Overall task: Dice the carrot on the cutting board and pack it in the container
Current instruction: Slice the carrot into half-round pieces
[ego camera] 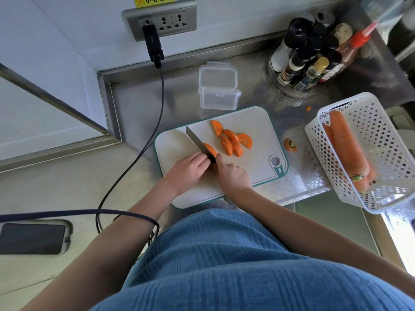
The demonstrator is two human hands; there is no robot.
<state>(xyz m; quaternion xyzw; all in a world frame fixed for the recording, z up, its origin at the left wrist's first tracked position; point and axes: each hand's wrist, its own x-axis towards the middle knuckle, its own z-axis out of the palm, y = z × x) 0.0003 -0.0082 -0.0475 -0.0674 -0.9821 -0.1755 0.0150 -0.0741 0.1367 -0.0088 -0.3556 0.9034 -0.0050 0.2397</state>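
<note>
A white cutting board [253, 122] with a teal rim lies on the steel counter. Several orange half-round carrot slices [233, 141] are spread across its middle. My right hand [233, 176] grips the dark handle of a knife [195, 138], whose blade points away to the left. The blade rests against one carrot piece [210, 149]. My left hand [187, 170] is curled at the blade's left side, fingertips on that piece's near end. A clear plastic container [219, 100] stands open just behind the board, its lid [217, 76] propped behind it.
A white perforated basket [381, 131] holding whole carrots [347, 144] sits at the right. A cut carrot top [290, 145] lies beside the board. A rack of spice bottles [314, 57] stands at the back right. A black cable [143, 144] runs from the wall socket; a phone [33, 238] lies at the left.
</note>
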